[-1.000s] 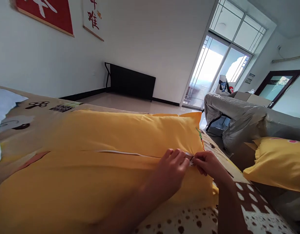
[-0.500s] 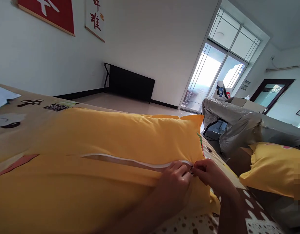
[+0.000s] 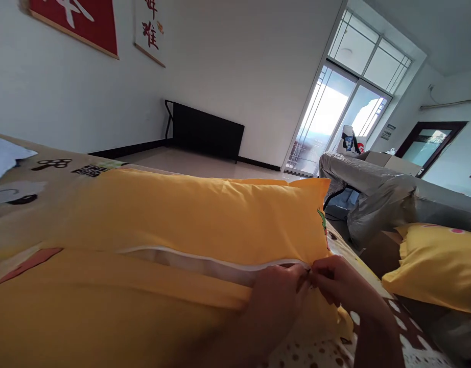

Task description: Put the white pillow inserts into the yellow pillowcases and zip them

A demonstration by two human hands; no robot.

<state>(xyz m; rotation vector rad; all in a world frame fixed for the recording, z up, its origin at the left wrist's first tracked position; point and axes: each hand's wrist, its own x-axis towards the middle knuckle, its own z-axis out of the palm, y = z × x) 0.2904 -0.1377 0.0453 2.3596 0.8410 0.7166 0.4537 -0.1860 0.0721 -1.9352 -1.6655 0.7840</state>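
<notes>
You are in a bright room with white walls and a glass sliding door (image 3: 327, 122), leaning over a bed with a brown patterned bedsheet (image 3: 47, 174). Your left hand (image 3: 276, 294) and right hand (image 3: 340, 283) meet fingertip to fingertip at the right end of the white zipper opening (image 3: 205, 263) in the large yellow fabric pillowcase (image 3: 182, 214). Each hand's grip is pinched together on the fabric at that zipper end; the slider itself is too small to make out. The pillowcase lies flat across the bed, filling most of it, and the zipper gapes open leftward from your hands, showing white inside. Just right of the pillowcase's corner is spotted brown-and-white sheet (image 3: 404, 332). Further right of the pillowcase lie a second yellow pillow (image 3: 438, 266) and a grey covered sofa (image 3: 384, 194). Beyond the pillowcase, a black folded table (image 3: 207, 135) leans on the wall.
</notes>
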